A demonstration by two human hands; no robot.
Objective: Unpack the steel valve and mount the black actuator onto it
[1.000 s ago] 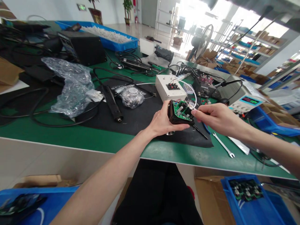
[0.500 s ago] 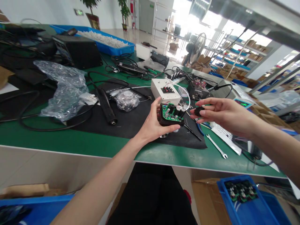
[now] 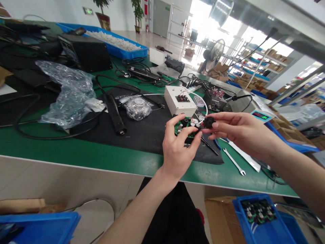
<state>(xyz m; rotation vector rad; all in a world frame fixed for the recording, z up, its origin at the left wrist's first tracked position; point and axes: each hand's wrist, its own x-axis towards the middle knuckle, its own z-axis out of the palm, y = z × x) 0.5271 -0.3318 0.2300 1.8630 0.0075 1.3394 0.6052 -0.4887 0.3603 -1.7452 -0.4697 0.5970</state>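
Note:
My left hand [image 3: 179, 147] is over the green circuit board [image 3: 179, 127] in its black housing. Its thumb and fingers close together at the board's right side, beside the small round capacitors; what they pinch there is too small to make out. My right hand [image 3: 237, 128] pinches a small black knob-like part [image 3: 209, 122] just right of the board. The fingertips of both hands nearly meet. Behind the board stands a white box [image 3: 179, 101] with black and red terminals on top.
A screwdriver [image 3: 210, 147] and a wrench [image 3: 234, 162] lie to the right. A black tool [image 3: 115, 115], bagged parts [image 3: 138, 107] and crumpled plastic [image 3: 68, 96] are on the left. Blue bins [image 3: 273, 234] stand below the table edge.
My left hand has shifted from holding the housing's side to reaching over the board with fingers closed. My right hand has brought the black part left, next to the board.

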